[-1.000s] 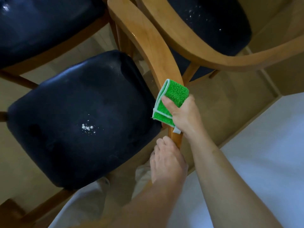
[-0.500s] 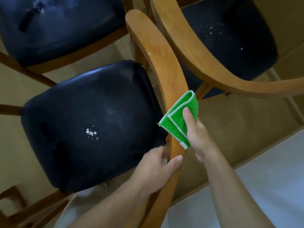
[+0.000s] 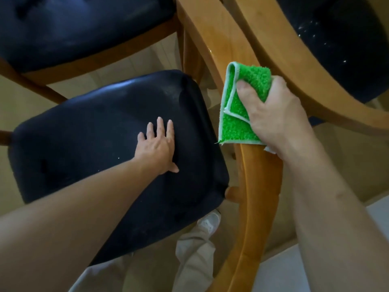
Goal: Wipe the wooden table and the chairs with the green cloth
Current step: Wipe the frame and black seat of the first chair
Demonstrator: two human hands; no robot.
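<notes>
A wooden chair with a black padded seat (image 3: 88, 148) fills the middle of the view. Its curved wooden backrest (image 3: 254, 186) runs from top centre down to the bottom. My right hand (image 3: 275, 116) is shut on the folded green cloth (image 3: 237, 106) and presses it around the backrest. My left hand (image 3: 157, 146) lies flat on the black seat with its fingers spread, holding nothing.
A second chair with a black seat (image 3: 73, 28) stands at the top left. A third chair, with a curved wooden rail (image 3: 294, 66) and a crumb-speckled black seat (image 3: 336, 39), sits at the top right. A pale floor (image 3: 280, 268) shows at the bottom right. My trouser leg and shoe (image 3: 208, 222) are below the seat.
My left hand let go of the backrest and moved left onto the black seat, covering where the white crumbs lay. My right hand with the cloth stays wrapped on the backrest.
</notes>
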